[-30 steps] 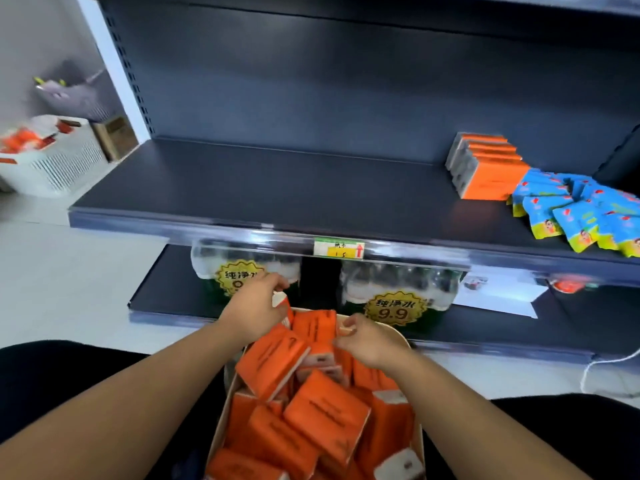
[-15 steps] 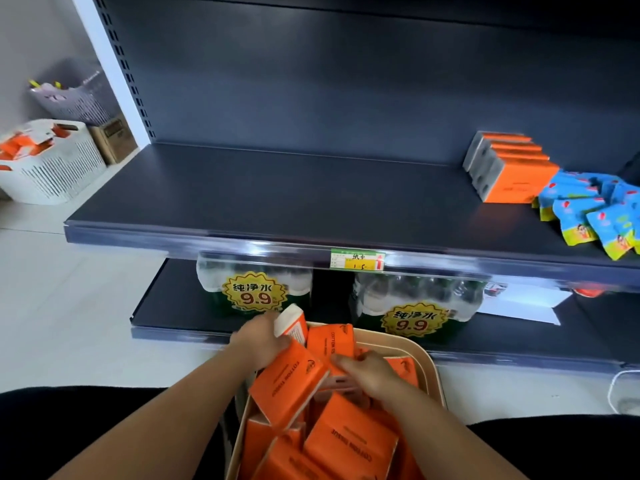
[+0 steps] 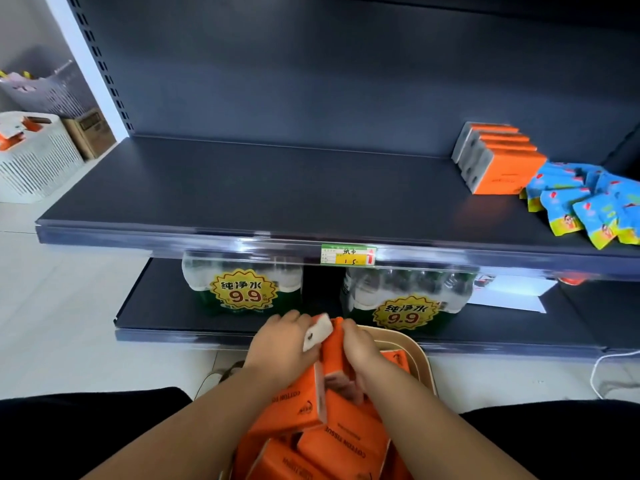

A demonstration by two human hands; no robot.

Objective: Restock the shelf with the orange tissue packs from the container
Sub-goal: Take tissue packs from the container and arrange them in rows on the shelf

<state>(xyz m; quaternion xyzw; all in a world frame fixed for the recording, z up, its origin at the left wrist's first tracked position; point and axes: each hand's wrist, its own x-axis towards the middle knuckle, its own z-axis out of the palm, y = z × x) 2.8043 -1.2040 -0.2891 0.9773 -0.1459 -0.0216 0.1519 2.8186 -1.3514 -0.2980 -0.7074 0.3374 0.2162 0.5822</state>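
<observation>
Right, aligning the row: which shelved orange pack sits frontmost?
The pack nearest the shelf edge, beside the blue packets: only it shows its full orange face; the other packs stand behind.

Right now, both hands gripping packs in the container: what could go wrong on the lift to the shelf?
1. The left hand and right hand squeeze several orange rectangular tissue packs together; one may slip out when lifted.
2. The dark metal shelf has a front rail above the hands; the bundle could clip it.
3. The shelved row of orange packs stands beside loose blue printed sachets; sliding new packs in might topple or scatter them.
</observation>
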